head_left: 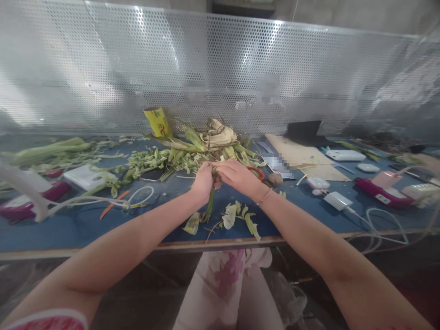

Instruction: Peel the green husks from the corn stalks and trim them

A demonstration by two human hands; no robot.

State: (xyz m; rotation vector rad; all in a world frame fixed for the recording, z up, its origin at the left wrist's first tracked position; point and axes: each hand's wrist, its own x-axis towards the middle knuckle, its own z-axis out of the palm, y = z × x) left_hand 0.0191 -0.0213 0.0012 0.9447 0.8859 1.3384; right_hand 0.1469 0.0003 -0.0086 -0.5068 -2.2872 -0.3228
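At the middle of the blue table, my left hand (203, 179) is closed around a green plant stalk (211, 199), whose lower end hangs down between my forearms. My right hand (239, 178) meets it, fingers pinched at the stalk's top, which the fingers mostly hide. Just behind the hands lies a heap of green leaves and stems (151, 160) with dry, pale husks (220, 135) on top. Loose leaf scraps (229, 216) lie on the table below my hands. A red loop-shaped handle (257, 173) shows beside my right wrist.
A perforated metal panel (227, 59) stands behind the table. To the left are a yellow packet (158, 121), a white box (87, 177) and cables. Cardboard sheets (302, 153), a white charger (338, 200) and a magenta power strip (385, 195) lie right.
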